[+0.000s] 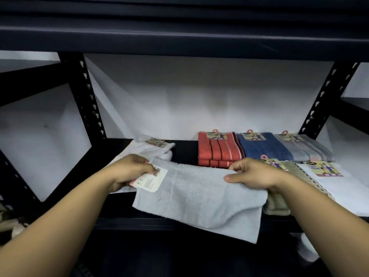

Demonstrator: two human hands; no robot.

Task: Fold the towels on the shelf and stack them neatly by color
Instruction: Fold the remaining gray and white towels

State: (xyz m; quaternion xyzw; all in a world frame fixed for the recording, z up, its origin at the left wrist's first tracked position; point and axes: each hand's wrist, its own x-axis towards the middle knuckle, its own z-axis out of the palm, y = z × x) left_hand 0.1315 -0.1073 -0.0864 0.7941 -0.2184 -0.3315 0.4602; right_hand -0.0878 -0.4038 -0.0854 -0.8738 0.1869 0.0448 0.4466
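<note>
Head view shows, at left of centre, the left hand [129, 172] pinching the near-left corner of a pale grey towel [197, 196] together with its card label [149, 179]. Behind that hand, a loosely bunched white towel [151, 148] lies on the dark shelf [185, 150]. The grey towel spans the middle of the frame, its lower edge drooping over the shelf's front lip. The right hand [253, 172] grips its upper right edge, thumb on top. Toward the upper right sit folded red towels [217, 150], a blue towel [263, 147] and a grey striped towel [305, 148]. To fold well, the person should probably pull both corners level and taut, tuck the label inside, then match the edges before creasing.
</note>
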